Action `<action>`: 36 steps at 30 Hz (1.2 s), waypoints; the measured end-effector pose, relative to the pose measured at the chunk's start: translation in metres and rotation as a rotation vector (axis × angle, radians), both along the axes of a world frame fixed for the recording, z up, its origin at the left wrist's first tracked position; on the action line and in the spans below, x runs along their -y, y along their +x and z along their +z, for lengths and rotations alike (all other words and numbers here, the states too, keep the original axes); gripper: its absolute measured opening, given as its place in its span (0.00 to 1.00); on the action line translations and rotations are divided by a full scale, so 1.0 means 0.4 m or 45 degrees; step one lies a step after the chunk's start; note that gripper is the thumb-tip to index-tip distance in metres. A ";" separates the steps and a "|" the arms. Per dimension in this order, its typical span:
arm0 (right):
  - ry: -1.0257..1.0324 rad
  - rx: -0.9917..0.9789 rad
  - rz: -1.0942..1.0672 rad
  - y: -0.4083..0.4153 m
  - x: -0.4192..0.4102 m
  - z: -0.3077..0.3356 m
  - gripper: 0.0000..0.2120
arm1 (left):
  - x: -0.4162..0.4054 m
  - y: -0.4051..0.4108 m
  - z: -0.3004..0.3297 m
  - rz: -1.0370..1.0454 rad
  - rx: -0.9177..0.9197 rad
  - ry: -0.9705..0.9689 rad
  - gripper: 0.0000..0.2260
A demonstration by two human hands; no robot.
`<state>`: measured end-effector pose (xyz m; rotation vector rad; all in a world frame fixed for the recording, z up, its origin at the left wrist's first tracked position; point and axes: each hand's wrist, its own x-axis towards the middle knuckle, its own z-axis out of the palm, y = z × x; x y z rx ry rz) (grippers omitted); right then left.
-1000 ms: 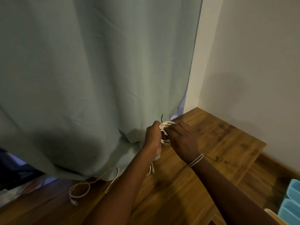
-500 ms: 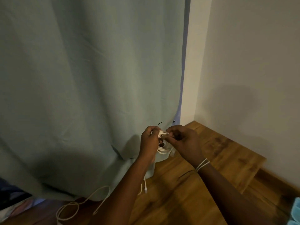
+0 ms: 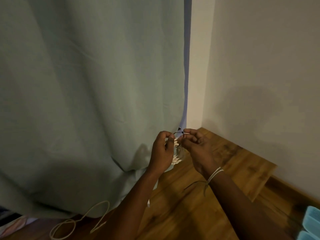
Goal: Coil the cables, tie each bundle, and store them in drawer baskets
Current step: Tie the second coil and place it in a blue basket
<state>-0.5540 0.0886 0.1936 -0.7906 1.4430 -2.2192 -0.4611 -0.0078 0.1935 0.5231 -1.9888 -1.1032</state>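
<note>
A small coil of white cable (image 3: 177, 154) hangs between my two hands, in front of the curtain's lower edge. My left hand (image 3: 162, 150) grips the coil from the left, and its thumb and forefinger pinch one end of a thin dark tie (image 3: 178, 133). The other end of that tie is pinched by the fingertips of my right hand (image 3: 197, 147), just above the coil. A second white cable (image 3: 76, 222) lies loose in loops on the wooden floor at the lower left. White bands circle my right wrist, with a dark tie dangling from them.
A grey-green curtain (image 3: 86, 101) fills the left and centre. White walls meet in a corner at right, above the wooden floor (image 3: 233, 161). Light blue baskets (image 3: 311, 222) show at the bottom right corner.
Both hands have risen with the coil and the view has tilted up. The fingertips now pull the dark tie's ends apart above the coil; the baskets have come back into view.
</note>
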 end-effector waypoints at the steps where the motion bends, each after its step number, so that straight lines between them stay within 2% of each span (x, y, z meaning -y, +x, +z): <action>1: 0.002 -0.011 0.004 0.003 0.000 0.003 0.14 | -0.002 0.002 0.002 -0.020 -0.012 -0.003 0.10; 13: -0.046 0.270 0.127 0.023 0.016 0.053 0.12 | 0.013 0.025 0.040 -0.043 -0.206 0.221 0.09; 18: -0.051 0.273 0.235 0.021 0.010 0.079 0.11 | 0.023 0.032 0.059 0.016 -0.281 0.179 0.09; 22: -0.014 0.166 0.224 0.017 0.007 0.098 0.09 | 0.025 0.036 0.077 0.046 -0.313 0.160 0.10; 28: -0.019 0.011 0.169 0.016 -0.007 0.124 0.09 | 0.017 0.039 0.102 -0.093 -0.281 0.236 0.09; 36: -0.003 -0.343 -0.009 0.017 -0.012 0.131 0.09 | 0.015 0.033 0.121 -0.135 -0.225 0.221 0.07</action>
